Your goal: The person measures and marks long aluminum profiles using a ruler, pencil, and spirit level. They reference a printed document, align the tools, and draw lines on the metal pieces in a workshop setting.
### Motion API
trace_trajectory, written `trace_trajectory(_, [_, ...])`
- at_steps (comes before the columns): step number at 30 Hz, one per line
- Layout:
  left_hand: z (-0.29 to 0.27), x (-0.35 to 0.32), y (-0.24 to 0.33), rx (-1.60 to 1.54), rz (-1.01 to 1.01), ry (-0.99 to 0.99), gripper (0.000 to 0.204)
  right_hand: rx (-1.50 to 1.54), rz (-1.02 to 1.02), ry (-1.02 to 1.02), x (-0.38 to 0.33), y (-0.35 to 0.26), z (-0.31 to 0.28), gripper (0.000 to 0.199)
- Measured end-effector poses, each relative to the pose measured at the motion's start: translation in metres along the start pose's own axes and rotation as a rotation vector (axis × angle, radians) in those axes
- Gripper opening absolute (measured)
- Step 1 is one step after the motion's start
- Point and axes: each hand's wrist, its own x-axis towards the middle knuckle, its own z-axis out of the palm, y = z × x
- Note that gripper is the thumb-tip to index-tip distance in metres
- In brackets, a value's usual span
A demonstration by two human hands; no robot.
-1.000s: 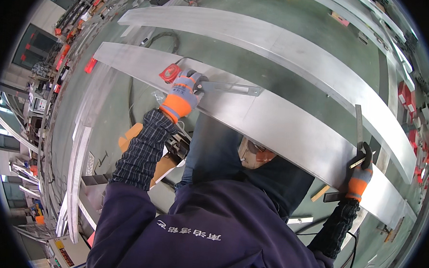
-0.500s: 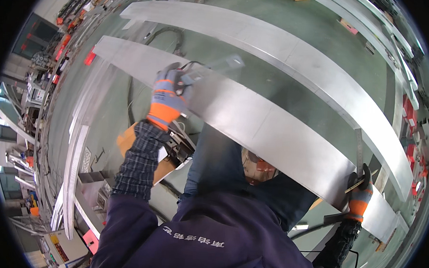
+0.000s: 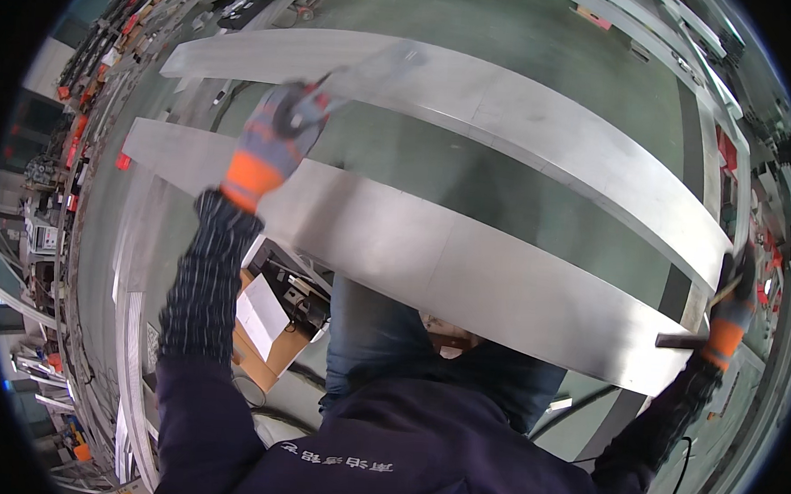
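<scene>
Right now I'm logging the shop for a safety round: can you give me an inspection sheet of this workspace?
Surface: near metal panel, long and bare, lying flat; far metal panel runs alongside it across a gap.
Job's things: blurred flat metal tool, raised above the panels in the left hand; dark bar at the near panel's right end.
Clutter: open cardboard box with parts beneath the near panel.
Grips: both gloved; right hand at the panel's right end, grip unclear.
Cables: black cable at lower right.
Surroundings: green floor; metal strips at left.
</scene>
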Motion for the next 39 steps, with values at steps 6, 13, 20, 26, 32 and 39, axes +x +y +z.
trace_trajectory(6, [0.1, 0.14, -0.004, -0.115, -0.329, -0.207, 0.052, 0.14, -0.078, -0.216, 0.108, -0.013, 0.094, 0.052])
trace_trajectory(13, [0.166, 0.154, -0.029, 0.045, -0.164, -0.168, 0.059, -0.377, -0.057, -0.324, 0.104, -0.062, 0.172, 0.037])
trace_trajectory(20, [0.105, 0.131, -0.086, -0.123, -0.267, -0.18, 0.053, -0.337, 0.0, -0.322, 0.078, -0.053, 0.199, 0.043])
trace_trajectory(26, [0.084, 0.086, -0.153, 0.392, 0.252, -0.206, 0.043, -0.189, -0.095, -0.234, 0.067, -0.022, 0.193, 0.051])
trace_trajectory(32, [0.094, 0.065, -0.146, 0.334, -0.021, -0.204, 0.041, -0.23, -0.106, -0.248, 0.063, -0.017, 0.186, 0.05])
trace_trajectory(39, [0.104, 0.076, -0.159, -0.021, -0.514, -0.229, 0.05, -0.237, -0.074, -0.231, 0.054, -0.003, 0.186, 0.046])
